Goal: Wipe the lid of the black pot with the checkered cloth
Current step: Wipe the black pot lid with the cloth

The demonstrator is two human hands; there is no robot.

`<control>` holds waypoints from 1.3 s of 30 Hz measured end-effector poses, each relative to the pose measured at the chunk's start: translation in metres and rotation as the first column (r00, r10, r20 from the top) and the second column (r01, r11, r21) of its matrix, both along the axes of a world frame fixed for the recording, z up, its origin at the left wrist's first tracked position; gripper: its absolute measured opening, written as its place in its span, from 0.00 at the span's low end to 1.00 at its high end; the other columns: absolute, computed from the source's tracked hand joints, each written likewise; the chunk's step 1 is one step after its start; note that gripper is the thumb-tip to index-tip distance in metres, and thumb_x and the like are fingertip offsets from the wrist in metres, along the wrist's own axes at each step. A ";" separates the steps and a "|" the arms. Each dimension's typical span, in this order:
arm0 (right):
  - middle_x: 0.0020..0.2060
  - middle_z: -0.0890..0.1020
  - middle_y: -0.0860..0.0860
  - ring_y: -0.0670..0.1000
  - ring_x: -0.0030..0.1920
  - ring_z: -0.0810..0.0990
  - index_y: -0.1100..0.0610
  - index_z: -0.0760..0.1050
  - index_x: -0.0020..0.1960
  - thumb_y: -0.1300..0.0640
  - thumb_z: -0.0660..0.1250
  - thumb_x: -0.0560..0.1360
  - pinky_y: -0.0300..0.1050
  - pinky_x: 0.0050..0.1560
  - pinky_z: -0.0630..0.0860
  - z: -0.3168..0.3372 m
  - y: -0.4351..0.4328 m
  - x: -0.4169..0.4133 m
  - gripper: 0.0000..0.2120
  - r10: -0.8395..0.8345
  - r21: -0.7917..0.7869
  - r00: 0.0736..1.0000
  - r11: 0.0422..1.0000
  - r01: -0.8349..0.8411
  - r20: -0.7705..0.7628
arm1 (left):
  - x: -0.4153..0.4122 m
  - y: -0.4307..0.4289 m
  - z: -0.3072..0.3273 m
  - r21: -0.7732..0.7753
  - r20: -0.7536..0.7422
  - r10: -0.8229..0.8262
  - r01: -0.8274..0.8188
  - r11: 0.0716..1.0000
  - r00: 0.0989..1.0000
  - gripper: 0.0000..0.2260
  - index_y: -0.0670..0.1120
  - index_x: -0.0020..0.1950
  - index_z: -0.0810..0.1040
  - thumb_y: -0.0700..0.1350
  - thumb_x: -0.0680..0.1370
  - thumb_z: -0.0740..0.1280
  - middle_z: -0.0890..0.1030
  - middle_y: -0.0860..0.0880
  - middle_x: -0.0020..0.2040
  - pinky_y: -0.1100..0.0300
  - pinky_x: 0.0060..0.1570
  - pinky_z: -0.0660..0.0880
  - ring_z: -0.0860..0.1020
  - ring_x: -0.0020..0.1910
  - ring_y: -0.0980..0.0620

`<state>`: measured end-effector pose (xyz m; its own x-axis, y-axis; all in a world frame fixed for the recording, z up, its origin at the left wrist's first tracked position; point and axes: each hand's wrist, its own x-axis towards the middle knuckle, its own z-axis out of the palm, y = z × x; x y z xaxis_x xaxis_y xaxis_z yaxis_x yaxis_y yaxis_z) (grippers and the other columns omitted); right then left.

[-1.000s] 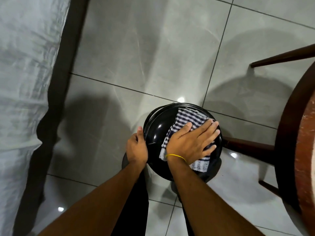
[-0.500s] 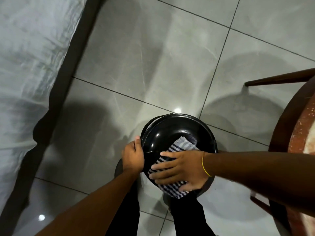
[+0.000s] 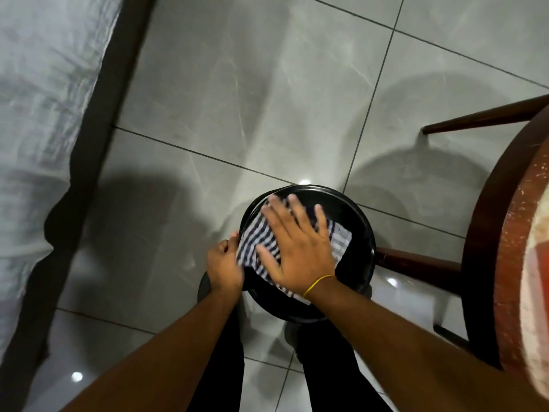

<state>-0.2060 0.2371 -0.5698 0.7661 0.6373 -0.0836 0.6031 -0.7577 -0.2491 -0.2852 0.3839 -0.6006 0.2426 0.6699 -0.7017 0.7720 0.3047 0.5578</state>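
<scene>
R hand [image 3: 297, 251] flat, fingers spread, pressing checkered cloth [image 3: 258, 242] on black pot's lid [image 3: 361, 233]; L hand [image 3: 224, 267] gripping rim.

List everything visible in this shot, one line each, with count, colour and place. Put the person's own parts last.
pot lid: one, glossy black, low centre, held above the floor.
checkered cloth: one, dark blue and white, spread flat on the lid.
floor tiles: several, pale grey, glossy, across the middle.
fabric sheet: one, white, wrinkled, left edge.
wooden furniture: one, dark brown frame with a reddish round top, right edge.
wrist band: one, yellow, on the right wrist.
trouser legs: two, black, bottom centre.
left hand: one, gripping the lid's left rim.
right hand: one, pressed flat on the cloth, fingers spread.
</scene>
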 end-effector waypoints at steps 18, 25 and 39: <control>0.89 0.49 0.60 0.67 0.87 0.58 0.60 0.43 0.90 0.42 0.72 0.81 0.66 0.85 0.62 0.074 -0.016 -0.032 0.53 -0.727 -0.414 -0.366 -0.123 0.902 -0.581 | 0.004 -0.005 0.005 0.203 -0.213 -0.084 0.128 0.971 0.974 0.11 0.44 0.32 0.69 0.44 0.73 0.63 0.65 0.45 0.29 0.53 0.28 0.60 0.62 0.29 0.48; 0.77 0.73 0.52 0.56 0.78 0.70 0.48 0.73 0.75 0.46 0.73 0.69 0.64 0.72 0.80 0.108 -0.060 -0.041 0.34 0.191 -0.164 0.929 0.954 -0.252 -0.317 | 0.007 -0.003 0.012 0.174 -0.185 -0.117 0.150 0.973 0.976 0.15 0.45 0.28 0.63 0.48 0.73 0.62 0.65 0.48 0.25 0.49 0.36 0.66 0.64 0.28 0.45; 0.91 0.50 0.53 0.54 0.91 0.47 0.57 0.50 0.91 0.34 0.49 0.89 0.64 0.90 0.45 0.007 -0.042 0.046 0.39 0.879 0.042 0.465 0.471 -0.881 -0.102 | 0.001 -0.004 0.012 0.076 -0.035 -0.061 0.063 0.995 0.998 0.25 0.35 0.38 0.76 0.56 0.81 0.60 0.80 0.36 0.34 0.42 0.45 0.76 0.77 0.35 0.40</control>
<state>-0.1604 0.1955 -0.5629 -0.2121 0.9680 -0.1343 0.9270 0.1558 -0.3413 -0.2844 0.3797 -0.5888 0.2630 0.7064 -0.6571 0.8065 0.2129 0.5516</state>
